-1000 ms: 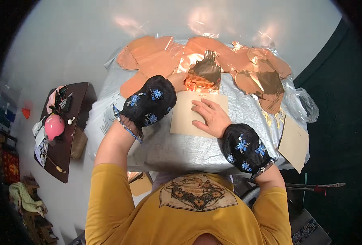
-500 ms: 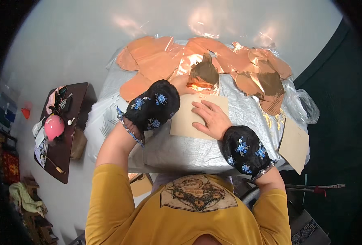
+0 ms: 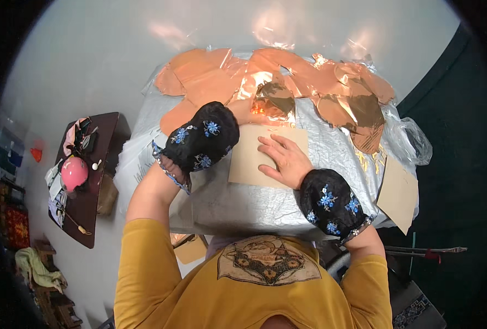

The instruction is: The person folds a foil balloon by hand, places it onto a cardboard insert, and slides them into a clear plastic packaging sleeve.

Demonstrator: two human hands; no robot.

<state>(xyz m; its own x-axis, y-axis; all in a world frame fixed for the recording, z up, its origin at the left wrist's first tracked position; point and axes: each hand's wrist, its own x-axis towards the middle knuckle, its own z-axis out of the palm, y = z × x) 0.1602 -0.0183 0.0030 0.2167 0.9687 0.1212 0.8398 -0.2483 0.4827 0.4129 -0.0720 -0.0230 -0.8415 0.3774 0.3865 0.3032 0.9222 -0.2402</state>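
My right hand [image 3: 288, 161] lies flat with spread fingers on a beige card sheet [image 3: 249, 164] in the middle of the table. Just beyond the card, my left hand [image 3: 247, 112] grips the near edge of a shiny copper-coloured foil sheet [image 3: 277, 98]. Its fingertips are partly lost in the glare. The foil mirrors a dark patch and an orange glow. Both forearms wear black sleeve covers [image 3: 327, 200] with blue flowers.
Copper-coloured foil pieces [image 3: 205, 79] spread across the far side of the silver-covered table [image 3: 243, 205]. Clear plastic [image 3: 416, 142] bunches at the right, near another beige card [image 3: 397, 194]. A dark side table [image 3: 98, 164] with a pink helmet [image 3: 74, 172] stands left. Dark cloth [image 3: 457, 159] hangs at right.
The foil sheet at my left hand has tilted lower, so its dark reflection is shorter and rounder. My left forearm has shifted slightly left. The right hand stays in place on the card.
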